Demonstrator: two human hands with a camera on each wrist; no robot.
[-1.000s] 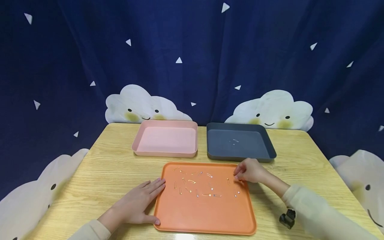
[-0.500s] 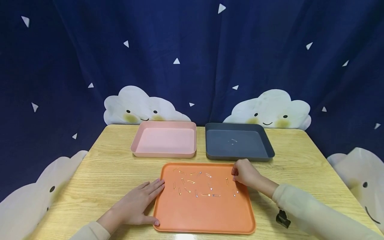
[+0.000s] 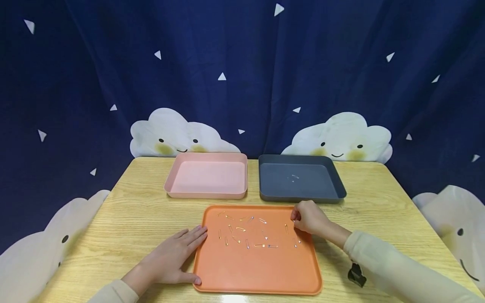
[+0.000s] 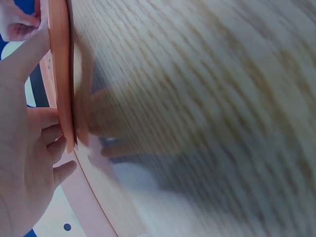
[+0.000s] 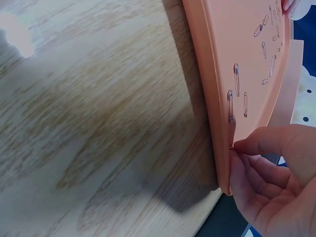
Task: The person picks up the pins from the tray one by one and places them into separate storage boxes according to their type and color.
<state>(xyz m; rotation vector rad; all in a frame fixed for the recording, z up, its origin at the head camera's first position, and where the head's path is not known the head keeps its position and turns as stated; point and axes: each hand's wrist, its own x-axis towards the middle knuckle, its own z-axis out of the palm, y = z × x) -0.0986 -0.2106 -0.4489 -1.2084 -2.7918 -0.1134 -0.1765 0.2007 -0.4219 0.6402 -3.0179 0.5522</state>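
Thumb and fingertip of our right hand [image 3: 310, 217] pinch what seems a pin [image 5: 231, 147], mostly hidden, at the orange tray [image 3: 257, 271]'s right edge near its far corner; just nearer us lie two silver pins [image 5: 230, 105], long axes roughly along that edge, while our left hand [image 3: 176, 256], farther off, straight-fingered, rests on the left edge

From where I stand, a navy curtain [image 3: 242, 42] with soft folds wraps the scene from nine o'clock through twelve to three, scattered with white triangles [image 3: 222, 77]. Pale clouds show low on it: a smiling one [image 3: 166, 128] at eleven, another [image 3: 341, 130] at one, more at nine [image 3: 30, 252] and three [image 3: 451, 227]. The table [image 3: 140, 202] is light wood with streaky grain, and a bright glare [image 3: 234, 299] gleams on it at six.
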